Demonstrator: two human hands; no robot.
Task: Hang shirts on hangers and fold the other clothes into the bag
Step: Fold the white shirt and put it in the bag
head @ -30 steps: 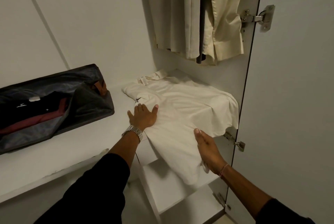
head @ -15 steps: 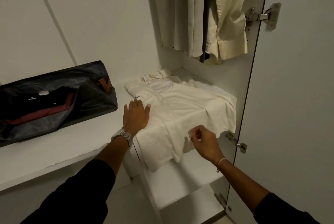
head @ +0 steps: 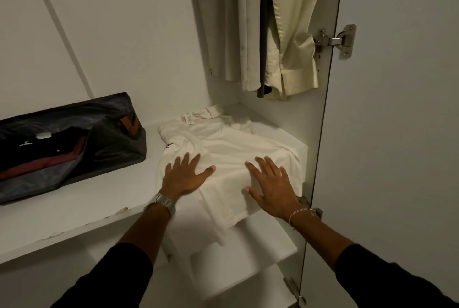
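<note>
Now both flat hands, left point(head: 185, 176) and right point(head: 272, 184), press the cream shirt point(head: 231, 148), grip open.

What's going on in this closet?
A person is folding a white shirt on a wardrobe shelf. Both the left hand and the right hand lie flat on it, fingers spread, pressing the cloth down; its lower edge hangs over the shelf's front. To the left, an open dark bag already holds folded dark and red clothes. Pale shirts hang above.
</note>
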